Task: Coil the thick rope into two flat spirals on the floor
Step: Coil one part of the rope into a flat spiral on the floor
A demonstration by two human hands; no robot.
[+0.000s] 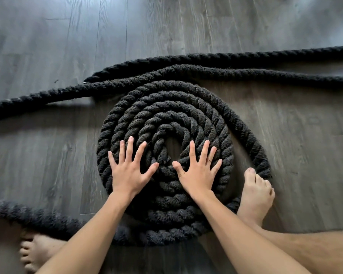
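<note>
Rope: we see one flat spiral at frame centre on the floor, with loose lengths above.
Left hand: our fingers spread, pressing the coils.
Right hand: spread flat likewise.

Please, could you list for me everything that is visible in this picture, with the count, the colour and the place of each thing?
rope spiral: one, black, lying flat at the centre, several turns.
loose rope: four stretches, black; two side by side above the spiral going to the right edge, one going to the left edge, one blurred at the lower left.
floor: one, grey wood planks, under everything.
left hand: one, bare, flat with fingers spread on the spiral's left part.
right hand: one, bare, flat with fingers spread just right of the spiral's centre.
left foot: one, bare, lower left corner, near the blurred rope.
right foot: one, bare, beside the spiral's outer turn on the right.
</note>
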